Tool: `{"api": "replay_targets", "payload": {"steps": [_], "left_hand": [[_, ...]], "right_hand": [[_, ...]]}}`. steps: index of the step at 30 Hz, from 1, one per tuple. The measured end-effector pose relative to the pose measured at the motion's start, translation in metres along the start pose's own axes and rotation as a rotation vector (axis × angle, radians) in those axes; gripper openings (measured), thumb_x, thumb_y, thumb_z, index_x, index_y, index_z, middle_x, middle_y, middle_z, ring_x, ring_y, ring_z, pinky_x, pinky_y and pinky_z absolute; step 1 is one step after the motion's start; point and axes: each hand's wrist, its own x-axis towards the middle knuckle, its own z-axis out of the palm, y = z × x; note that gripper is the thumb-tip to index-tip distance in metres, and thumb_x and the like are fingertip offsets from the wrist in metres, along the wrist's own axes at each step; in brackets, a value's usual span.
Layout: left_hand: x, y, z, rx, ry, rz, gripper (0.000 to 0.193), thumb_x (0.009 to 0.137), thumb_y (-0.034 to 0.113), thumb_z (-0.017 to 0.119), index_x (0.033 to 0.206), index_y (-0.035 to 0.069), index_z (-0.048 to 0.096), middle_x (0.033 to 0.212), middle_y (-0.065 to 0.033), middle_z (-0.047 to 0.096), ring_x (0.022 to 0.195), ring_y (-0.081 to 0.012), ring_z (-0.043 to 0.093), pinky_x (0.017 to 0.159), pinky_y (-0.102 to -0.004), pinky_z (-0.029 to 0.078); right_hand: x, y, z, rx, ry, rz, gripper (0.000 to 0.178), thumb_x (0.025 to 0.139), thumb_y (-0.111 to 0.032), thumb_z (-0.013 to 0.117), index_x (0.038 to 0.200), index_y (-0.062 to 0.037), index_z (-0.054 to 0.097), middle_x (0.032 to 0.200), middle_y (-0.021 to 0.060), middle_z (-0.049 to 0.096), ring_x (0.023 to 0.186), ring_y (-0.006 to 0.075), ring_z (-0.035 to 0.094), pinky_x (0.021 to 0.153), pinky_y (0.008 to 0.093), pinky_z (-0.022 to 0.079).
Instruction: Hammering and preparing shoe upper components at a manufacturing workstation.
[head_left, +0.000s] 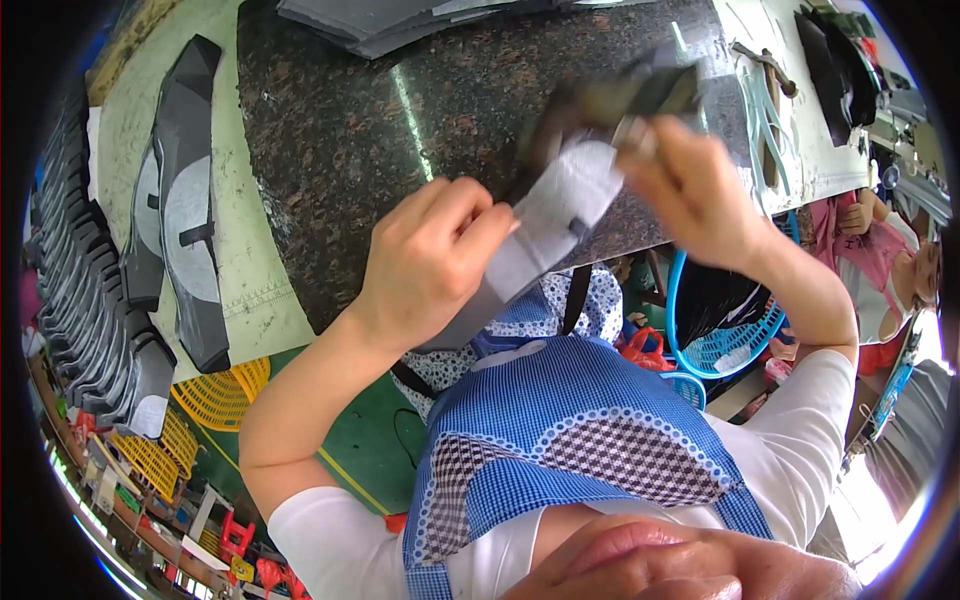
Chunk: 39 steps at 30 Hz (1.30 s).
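Note:
A long grey fabric-like piece [545,222] with a lighter rounded patch and a small dark tab slants across the front edge of the dark speckled stone slab [330,130]. My left hand [425,255] is closed on its edge, thumb and fingers pinched together. At the piece's far end, my right hand [700,195] is closed and smeared by motion. Dark, blurred material [600,105] spreads beyond its fingers; I cannot make out what they grip.
Similar grey pieces [190,200] lie left of the slab, beside a long overlapping row [90,270]. More grey sheets [370,25] are stacked at the back. A hammer [775,70] and pale strips [765,130] lie right. Below stands a blue basket [720,355]; another person [880,235] sits at right.

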Motion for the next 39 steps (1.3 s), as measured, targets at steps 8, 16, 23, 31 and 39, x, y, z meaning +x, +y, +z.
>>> {"api": "replay_targets", "payload": {"steps": [8,16,23,31,39], "left_hand": [[0.015,-0.011,-0.008,-0.136,-0.019,-0.146,0.022,0.073,0.006,0.081,0.093,0.001,0.073,0.083,-0.0064,0.064,0.07,-0.0229,0.06,0.06,-0.0326,0.049],[0.008,-0.004,0.005,0.151,0.04,0.098,0.011,0.075,0.008,0.07,0.085,0.005,0.067,0.075,-0.0003,0.052,0.066,-0.0165,0.056,0.057,-0.0304,0.048],[0.02,-0.01,-0.002,-0.05,0.004,-0.118,0.012,0.077,0.007,0.077,0.079,0.003,0.066,0.074,-0.0032,0.058,0.064,-0.0202,0.056,0.059,-0.0319,0.047],[0.008,-0.005,0.004,-0.01,0.085,-0.005,0.013,0.075,0.004,0.078,0.084,0.003,0.069,0.082,-0.0053,0.063,0.077,-0.0241,0.061,0.063,-0.0328,0.05],[0.002,-0.008,-0.004,0.174,-0.006,0.09,0.006,0.077,0.008,0.07,0.081,0.006,0.066,0.083,-0.0028,0.062,0.074,-0.0201,0.062,0.066,-0.0315,0.049]], "right_hand": [[-0.01,0.01,0.011,-0.07,0.071,-0.131,0.018,0.095,-0.017,0.064,0.095,-0.0039,0.052,0.06,0.0144,0.055,0.05,0.0308,0.059,0.045,0.0397,0.043],[0.002,-0.005,-0.001,-0.169,-0.033,-0.185,0.02,0.093,-0.019,0.065,0.093,-0.004,0.053,0.054,0.0164,0.049,0.051,0.0372,0.057,0.046,0.0448,0.043],[-0.011,0.003,0.013,-0.314,-0.032,-0.189,0.022,0.093,-0.021,0.065,0.094,-0.0038,0.052,0.056,0.0154,0.052,0.052,0.0373,0.058,0.047,0.0446,0.044],[-0.007,0.002,0.009,-0.13,0.153,-0.28,0.018,0.093,-0.014,0.065,0.098,-0.002,0.053,0.056,0.0155,0.05,0.05,0.0351,0.056,0.046,0.0413,0.041],[-0.011,-0.009,0.018,-0.213,-0.083,-0.164,0.024,0.091,-0.02,0.067,0.095,-0.003,0.05,0.058,0.0177,0.052,0.054,0.0388,0.058,0.048,0.0459,0.044]]}}
